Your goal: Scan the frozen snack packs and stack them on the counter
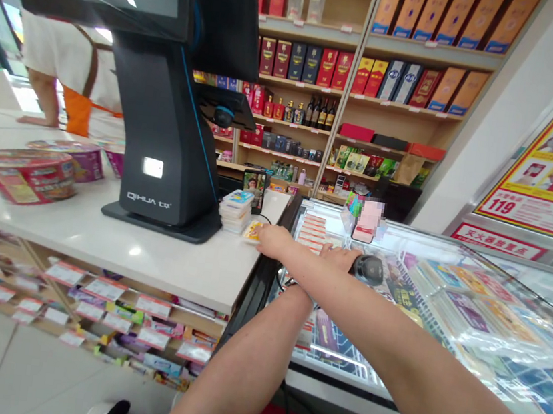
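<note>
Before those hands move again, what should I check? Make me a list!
1. Left hand holding the scanner: ok.
2. Right hand touching the yellow packet: ok.
3. Firm pinch on that packet: cannot tell, its fingertips are partly hidden.
4. Stack of packets upright: ok.
5. Arms uncrossed: not ok, the right arm crosses over the left arm.
6. Scanner's cable free of snags: cannot tell, its path isn't clear.

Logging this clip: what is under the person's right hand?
Part of a flat yellow-and-white pack, beside a stack of packs on the white counter. The right hand covers the rest, so its full outline and anything beneath cannot be seen.
</note>
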`<state>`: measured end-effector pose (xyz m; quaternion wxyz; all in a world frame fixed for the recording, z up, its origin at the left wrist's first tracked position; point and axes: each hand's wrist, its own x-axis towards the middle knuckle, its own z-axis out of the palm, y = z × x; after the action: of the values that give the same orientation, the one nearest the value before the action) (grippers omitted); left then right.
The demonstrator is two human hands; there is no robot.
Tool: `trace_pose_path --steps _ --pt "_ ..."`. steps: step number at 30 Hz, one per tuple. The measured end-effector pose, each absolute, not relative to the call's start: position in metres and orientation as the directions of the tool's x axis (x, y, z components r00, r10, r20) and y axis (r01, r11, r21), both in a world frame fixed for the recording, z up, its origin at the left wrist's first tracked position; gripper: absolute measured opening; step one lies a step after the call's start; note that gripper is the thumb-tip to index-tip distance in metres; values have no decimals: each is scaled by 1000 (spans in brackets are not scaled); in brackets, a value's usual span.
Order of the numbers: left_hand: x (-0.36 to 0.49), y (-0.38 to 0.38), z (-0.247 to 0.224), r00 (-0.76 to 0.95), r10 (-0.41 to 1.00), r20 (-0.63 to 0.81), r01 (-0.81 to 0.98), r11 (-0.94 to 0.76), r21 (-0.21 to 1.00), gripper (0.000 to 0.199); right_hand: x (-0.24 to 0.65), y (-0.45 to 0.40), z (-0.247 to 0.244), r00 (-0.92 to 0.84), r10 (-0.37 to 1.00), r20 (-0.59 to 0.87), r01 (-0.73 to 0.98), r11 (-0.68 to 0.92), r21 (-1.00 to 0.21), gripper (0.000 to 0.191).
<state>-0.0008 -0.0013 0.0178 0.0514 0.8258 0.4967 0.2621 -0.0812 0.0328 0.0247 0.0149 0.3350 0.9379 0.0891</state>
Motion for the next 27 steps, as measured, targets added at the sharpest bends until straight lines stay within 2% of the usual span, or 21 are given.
trace_pose_path --steps 3,8,17,22,25,27 --pt "0 -2 19 413 847 336 782 -519 346 28 -79 31 26 -809 586 55 583 787 201 35" --pt "-1 -1 17 438 842 314 772 -531 349 34 -75 24 30 -830 546 110 557 805 205 29" --pt "-1 5 10 451 820 352 770 -557 311 39 -57 -4 57 -842 514 165 540 793 284 29" --pt "-2 2 11 451 814 366 775 -560 292 41 -43 -20 67 -811 543 218 585 741 330 29" --pt "-3 -1 14 450 812 372 777 -561 285 41 -32 -28 68 -784 568 249 620 724 302 29" --pt "-2 -3 15 443 811 383 780 -559 282 43 -23 -36 67 -754 591 285 653 719 236 28"
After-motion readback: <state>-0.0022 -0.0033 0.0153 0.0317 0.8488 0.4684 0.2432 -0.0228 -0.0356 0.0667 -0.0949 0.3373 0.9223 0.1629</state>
